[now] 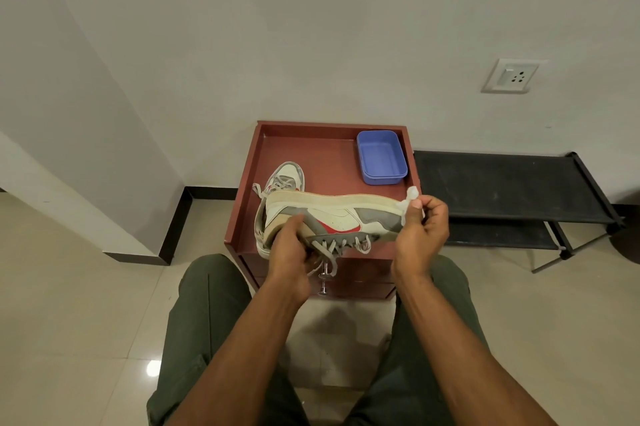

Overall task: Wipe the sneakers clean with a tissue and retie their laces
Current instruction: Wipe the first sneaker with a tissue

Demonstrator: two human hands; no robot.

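Half hidden behind the held sneaker (332,221), a second sneaker (285,177) stood on the red-brown cabinet (311,148). The white, grey and red shoe lay sole-up above it, laces (329,252) dangling; the left hand (291,249) gripped its collar, the right hand (420,228) pinched a tissue (410,197) against its toe.

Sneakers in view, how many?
2. One sneaker is held on its side over the cabinet, left hand gripping its heel end, right hand pinching a tissue at its toe. The other sneaker sits on the cabinet behind it, partly hidden.

Bare forearms (446,332) — no sleeves — above olive-green trousers (204,321).
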